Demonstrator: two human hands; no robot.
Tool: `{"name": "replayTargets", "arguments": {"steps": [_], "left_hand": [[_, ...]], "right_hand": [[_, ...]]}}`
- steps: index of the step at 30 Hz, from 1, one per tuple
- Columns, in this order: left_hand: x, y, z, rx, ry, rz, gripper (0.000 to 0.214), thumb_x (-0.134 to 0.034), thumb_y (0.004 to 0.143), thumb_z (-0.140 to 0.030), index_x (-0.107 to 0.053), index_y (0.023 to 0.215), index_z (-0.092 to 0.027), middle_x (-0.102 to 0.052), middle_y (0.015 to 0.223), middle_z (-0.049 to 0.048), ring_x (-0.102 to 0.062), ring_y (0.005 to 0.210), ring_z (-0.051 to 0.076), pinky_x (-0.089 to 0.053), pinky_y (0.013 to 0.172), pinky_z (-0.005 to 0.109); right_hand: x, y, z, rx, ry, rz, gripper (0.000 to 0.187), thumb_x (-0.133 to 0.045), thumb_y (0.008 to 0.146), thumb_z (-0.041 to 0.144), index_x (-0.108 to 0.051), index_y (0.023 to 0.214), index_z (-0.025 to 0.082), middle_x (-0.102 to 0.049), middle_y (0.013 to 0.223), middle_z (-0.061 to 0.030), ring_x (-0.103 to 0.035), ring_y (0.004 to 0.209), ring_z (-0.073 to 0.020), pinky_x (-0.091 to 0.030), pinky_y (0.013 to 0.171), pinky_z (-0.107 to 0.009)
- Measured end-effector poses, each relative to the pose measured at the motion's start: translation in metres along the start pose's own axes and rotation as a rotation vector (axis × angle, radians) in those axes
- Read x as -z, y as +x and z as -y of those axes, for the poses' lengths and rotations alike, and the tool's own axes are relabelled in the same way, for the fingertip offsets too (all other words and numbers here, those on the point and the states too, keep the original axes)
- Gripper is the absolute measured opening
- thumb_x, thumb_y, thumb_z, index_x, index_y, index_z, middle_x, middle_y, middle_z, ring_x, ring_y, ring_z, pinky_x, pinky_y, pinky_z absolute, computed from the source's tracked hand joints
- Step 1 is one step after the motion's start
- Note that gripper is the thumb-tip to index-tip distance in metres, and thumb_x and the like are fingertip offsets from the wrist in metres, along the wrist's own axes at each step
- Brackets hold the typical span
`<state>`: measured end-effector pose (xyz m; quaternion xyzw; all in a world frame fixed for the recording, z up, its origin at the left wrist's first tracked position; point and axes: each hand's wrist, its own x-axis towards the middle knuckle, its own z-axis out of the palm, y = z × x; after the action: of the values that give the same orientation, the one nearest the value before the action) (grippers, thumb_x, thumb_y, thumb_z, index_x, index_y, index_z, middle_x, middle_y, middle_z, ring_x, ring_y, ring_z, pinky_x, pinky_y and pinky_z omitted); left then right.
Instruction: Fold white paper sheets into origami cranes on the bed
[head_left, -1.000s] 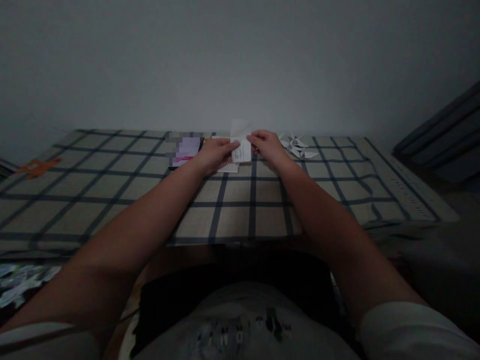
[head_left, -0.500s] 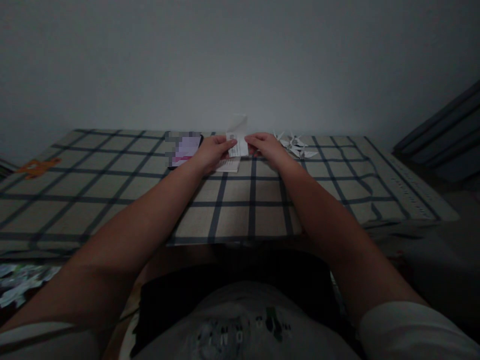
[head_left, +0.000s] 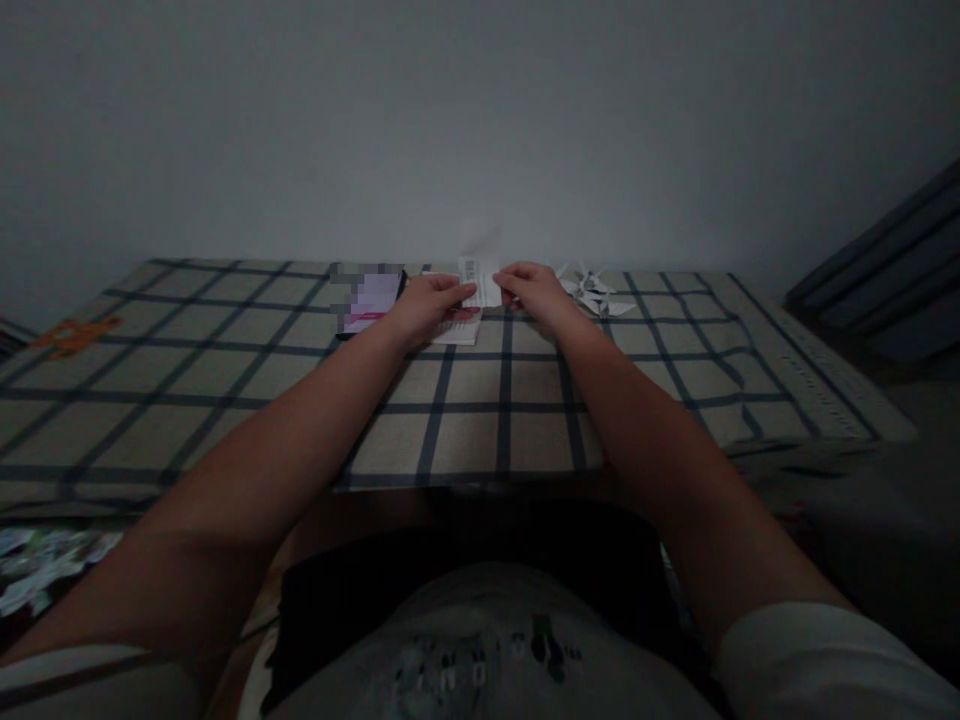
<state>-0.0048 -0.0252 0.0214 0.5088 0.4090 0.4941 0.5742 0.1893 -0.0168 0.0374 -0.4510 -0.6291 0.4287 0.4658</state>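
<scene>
A small printed sheet of paper (head_left: 482,283) is held up between my two hands, its top part bent back and faint. My left hand (head_left: 433,305) pinches its left edge, thumb in front. At its right edge, the closed fingertips of my right hand (head_left: 531,290) grip the same paper. Beneath my left hand lies a white stack of printed paper (head_left: 459,334), partly covered. Just left of that hand rests a phone (head_left: 373,298) with a lit pinkish screen. Several folded paper pieces (head_left: 596,292) with pointed tips lie right of my right hand.
A checked cloth (head_left: 465,420) covers the table, which meets a plain wall (head_left: 480,120) at the back. An orange item (head_left: 75,337) lies at the far left. Dark grey fabric (head_left: 892,270) hangs at the right. Crumpled pale scraps (head_left: 49,565) show below the table at left.
The paper has shifted slightly up and to the right, and its upper part leans differently. Both hands keep their hold; the phone and folded pieces stay put.
</scene>
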Motion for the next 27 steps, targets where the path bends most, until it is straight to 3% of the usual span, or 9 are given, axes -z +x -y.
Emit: {"name": "replayTargets", "arguments": {"steps": [6, 12, 18, 27], "left_hand": [[-0.004, -0.004, -0.006, 0.001, -0.01, -0.014, 0.017, -0.084, 0.083, -0.023, -0.073, 0.078, -0.011, -0.073, 0.074, 0.0054, -0.067, 0.061, 0.01, -0.061, 0.071, 0.022], [0.001, 0.001, 0.0, -0.066, 0.018, -0.033, 0.023, -0.086, 0.08, -0.033, -0.073, 0.081, -0.013, -0.074, 0.079, 0.0059, -0.068, 0.067, 0.013, -0.058, 0.068, 0.025], [0.006, 0.004, 0.001, -0.171, 0.054, -0.101, 0.035, -0.085, 0.076, -0.048, -0.071, 0.083, -0.016, -0.073, 0.08, 0.0041, -0.068, 0.072, 0.015, -0.058, 0.075, 0.029], [0.008, 0.006, 0.002, -0.209, 0.084, -0.142, 0.031, -0.083, 0.075, -0.042, -0.068, 0.076, -0.015, -0.07, 0.075, 0.0029, -0.065, 0.067, 0.013, -0.057, 0.073, 0.029]], "right_hand": [[-0.001, -0.001, -0.001, 0.019, 0.017, 0.001, 0.017, -0.066, 0.095, 0.021, -0.065, 0.078, 0.017, -0.058, 0.064, 0.004, -0.051, 0.057, -0.0077, -0.039, 0.055, -0.021], [0.0, 0.0, -0.002, 0.03, 0.011, -0.008, 0.017, -0.066, 0.094, 0.021, -0.064, 0.077, 0.017, -0.058, 0.062, 0.0044, -0.052, 0.057, -0.0079, -0.038, 0.055, -0.021], [0.001, 0.002, -0.009, 0.087, -0.009, 0.104, 0.018, -0.067, 0.092, 0.021, -0.066, 0.075, 0.016, -0.06, 0.062, 0.0041, -0.052, 0.059, -0.0077, -0.04, 0.06, -0.021], [-0.001, -0.003, -0.003, 0.045, 0.011, 0.131, 0.018, -0.066, 0.094, 0.023, -0.067, 0.077, 0.016, -0.061, 0.065, 0.003, -0.053, 0.059, -0.007, -0.041, 0.057, -0.019]]}}
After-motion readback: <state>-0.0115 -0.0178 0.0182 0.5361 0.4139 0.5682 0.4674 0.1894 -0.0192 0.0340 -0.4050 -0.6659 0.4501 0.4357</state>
